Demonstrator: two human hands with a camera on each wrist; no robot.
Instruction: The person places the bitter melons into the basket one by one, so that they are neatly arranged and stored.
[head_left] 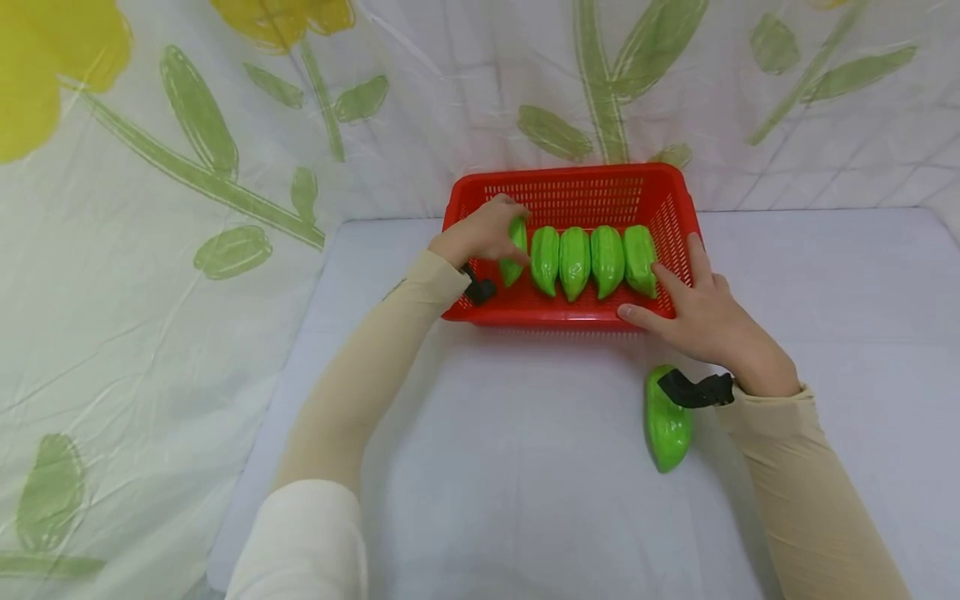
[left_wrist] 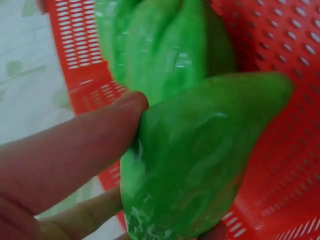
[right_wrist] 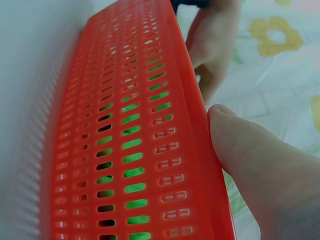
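Note:
My left hand (head_left: pixel 491 229) is over the left end of a red plastic basket (head_left: pixel 570 315), pinching a glossy green star fruit (left_wrist: pixel 195 155) between thumb and fingers. Four-in-a-row style, several more green star fruits (head_left: pixel 575 260) lie side by side in the basket, pointed ends toward me. At the front right corner my right hand (head_left: pixel 705 321) lies spread over the basket, its thumb on the front rim and its index fingertip at the rightmost fruit. Another star fruit (head_left: pixel 667 429) lies on the table outside, below the right wrist.
The basket has slotted walls and stands at the back of a white-covered table (head_left: pixel 517 467). Behind it hangs a pale curtain (head_left: pixel 450 92) with green leaves and yellow flowers. Black wrist mounts (head_left: pixel 697 390) sit on both wrists.

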